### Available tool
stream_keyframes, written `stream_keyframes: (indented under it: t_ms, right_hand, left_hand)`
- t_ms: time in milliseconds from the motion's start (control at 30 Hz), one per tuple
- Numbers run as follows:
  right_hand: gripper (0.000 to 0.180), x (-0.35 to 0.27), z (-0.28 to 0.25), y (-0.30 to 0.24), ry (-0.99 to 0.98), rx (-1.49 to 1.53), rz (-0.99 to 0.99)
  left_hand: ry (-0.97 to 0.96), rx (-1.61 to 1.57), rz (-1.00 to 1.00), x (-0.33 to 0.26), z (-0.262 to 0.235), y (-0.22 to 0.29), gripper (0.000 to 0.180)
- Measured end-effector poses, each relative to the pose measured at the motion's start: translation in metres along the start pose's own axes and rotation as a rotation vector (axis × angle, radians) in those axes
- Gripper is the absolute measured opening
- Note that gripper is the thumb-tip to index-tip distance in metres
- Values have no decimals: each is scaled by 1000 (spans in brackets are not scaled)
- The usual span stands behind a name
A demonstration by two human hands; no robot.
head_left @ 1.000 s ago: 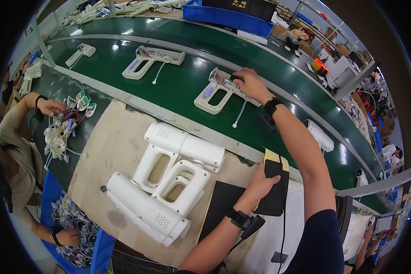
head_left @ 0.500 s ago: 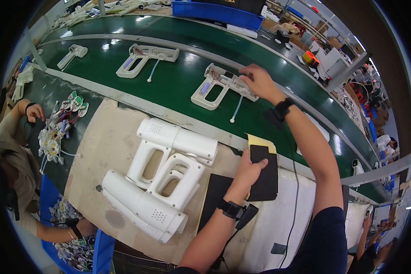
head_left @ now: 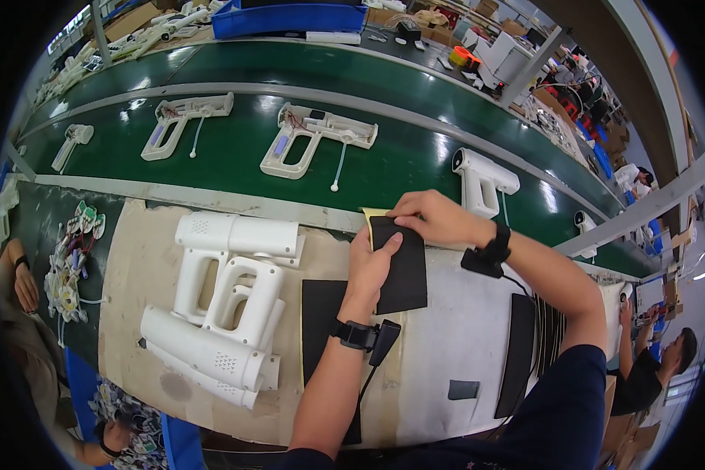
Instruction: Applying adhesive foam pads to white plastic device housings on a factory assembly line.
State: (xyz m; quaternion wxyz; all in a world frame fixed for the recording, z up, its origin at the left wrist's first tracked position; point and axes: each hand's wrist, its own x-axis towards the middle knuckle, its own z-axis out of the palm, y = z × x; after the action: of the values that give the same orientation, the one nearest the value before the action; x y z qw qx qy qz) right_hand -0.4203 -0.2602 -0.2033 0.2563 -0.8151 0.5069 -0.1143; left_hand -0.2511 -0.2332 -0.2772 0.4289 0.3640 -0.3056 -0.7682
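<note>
My left hand (head_left: 370,265) is closed on a black foam sheet (head_left: 404,280) with yellow backing paper along its upper left edge, thumb lying on the dark face. At the sheet's top edge my right hand (head_left: 439,218) pinches with bent fingers; whether it grips the foam or the backing is unclear. Another black sheet (head_left: 321,301) lies under my left forearm. Left of it, several white gun-shaped plastic housings (head_left: 239,231) are stacked on a cardboard mat (head_left: 133,274).
Beyond the bench, a green conveyor (head_left: 235,157) carries an open housing (head_left: 319,137) with wires and a closed white unit (head_left: 484,182). Small circuit boards (head_left: 74,266) lie at left, beside another person's hand (head_left: 26,286). A blue bin (head_left: 178,442) holds parts. Black strips (head_left: 515,356) lie right.
My right hand has left the open housing on the conveyor and come down to the black sheet's top edge. My left hand keeps its hold. The view has shifted right.
</note>
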Motion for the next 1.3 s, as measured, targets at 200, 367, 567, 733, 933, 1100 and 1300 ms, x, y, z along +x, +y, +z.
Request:
stream_keyframes:
  t_ms: [200, 367, 567, 733, 933, 1100, 1300]
  right_hand:
    - [28, 29, -30, 22, -248, 252, 25]
    - [30, 96, -64, 41, 27, 463, 118]
    - [27, 186, -38, 23, 161, 180, -106]
    - [35, 222, -18, 16, 101, -8, -222]
    - [30, 234, -7, 11, 14, -112, -231]
    - [29, 231, -15, 17, -22, -120, -228]
    - [36, 228, 0, 22, -46, -120, -278]
  left_hand:
    - [-12, 41, 149, -5, -2, 6, 29]
    - [49, 30, 70, -3, -1, 5, 24]
    - [27, -227, -44, -5, -4, 13, 26]
    - [41, -198, -90, -3, -5, 13, 26]
    - [30, -177, -61, -3, -6, 12, 25]
    - [30, -189, -70, -2, -4, 12, 25]
    - [35, -166, -70, -4, -7, 15, 25]
